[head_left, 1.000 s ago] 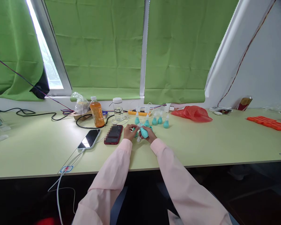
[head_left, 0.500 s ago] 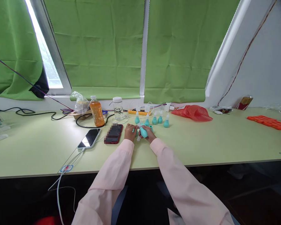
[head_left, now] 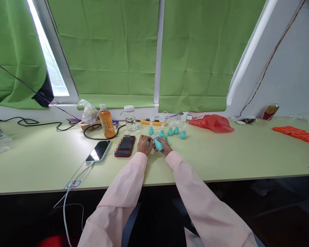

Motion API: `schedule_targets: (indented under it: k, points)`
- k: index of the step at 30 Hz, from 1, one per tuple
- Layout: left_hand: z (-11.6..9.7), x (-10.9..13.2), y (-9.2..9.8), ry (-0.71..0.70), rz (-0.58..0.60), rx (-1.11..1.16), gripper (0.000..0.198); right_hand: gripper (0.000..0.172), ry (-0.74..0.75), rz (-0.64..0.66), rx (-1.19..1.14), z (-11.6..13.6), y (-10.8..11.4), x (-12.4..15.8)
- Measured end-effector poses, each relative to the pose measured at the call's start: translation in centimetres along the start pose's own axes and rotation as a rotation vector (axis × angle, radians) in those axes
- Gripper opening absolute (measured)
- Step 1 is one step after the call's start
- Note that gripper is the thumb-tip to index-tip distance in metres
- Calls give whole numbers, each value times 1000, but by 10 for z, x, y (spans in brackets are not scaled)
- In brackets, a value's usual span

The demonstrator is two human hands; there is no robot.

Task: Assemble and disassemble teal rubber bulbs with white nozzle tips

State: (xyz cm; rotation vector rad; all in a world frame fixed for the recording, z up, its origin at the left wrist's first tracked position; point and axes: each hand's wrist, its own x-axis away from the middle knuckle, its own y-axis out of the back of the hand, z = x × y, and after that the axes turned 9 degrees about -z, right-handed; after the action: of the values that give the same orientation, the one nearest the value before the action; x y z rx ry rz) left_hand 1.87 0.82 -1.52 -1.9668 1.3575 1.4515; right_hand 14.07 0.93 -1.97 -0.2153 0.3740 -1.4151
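Observation:
My right hand (head_left: 165, 147) is closed round a teal squeeze bulb (head_left: 158, 144), which looks like a nasal aspirator with a clear tip. My left hand (head_left: 144, 144) meets it from the left, fingers closed at the clear tip (head_left: 153, 136); the exact grip is partly hidden. A bit of another teal piece shows by the left fingers, and a small clear tip (head_left: 152, 151) lies on the table below the hands. Just behind the right hand is a teal piece with an open top (head_left: 166, 139). Several teal aspirators with clear tips (head_left: 183, 133) stand upright beyond the hands.
To the left lie a red-cased phone (head_left: 125, 146) and a white phone (head_left: 99, 151) with a cable. An orange drink bottle (head_left: 107, 122) and a clear jar (head_left: 130, 120) stand behind. A red plastic bag (head_left: 212, 123) and an orange tray (head_left: 296, 133) are on the right.
Both hands stay at the same place with the teal bulb between them. The left fingers have shifted slightly round the tip; the view has tilted a little.

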Motion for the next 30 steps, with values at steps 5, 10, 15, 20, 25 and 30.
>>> schedule_targets:
  k: [5, 10, 15, 20, 25, 30]
  points:
    - [-1, 0, 0, 101, 14, 38, 6, 15, -36, 1, -20, -1, 1, 0]
    - [1, -4, 0, 274, 27, 130, 2, 18, -140, 14, -55, 0, 3, -2]
    - [5, -10, 1, 419, 151, 333, 16, 22, -233, 83, -116, 7, 6, 3]
    - [9, -12, 3, 466, 250, 485, 30, 24, -275, 179, -161, 14, 7, 10]
    - [15, -15, 7, 423, 231, 428, 29, 24, -236, 178, -220, 18, 12, 11]
    - [11, -12, 8, 258, 167, 188, 11, 23, -158, 139, -275, 22, 18, 8]
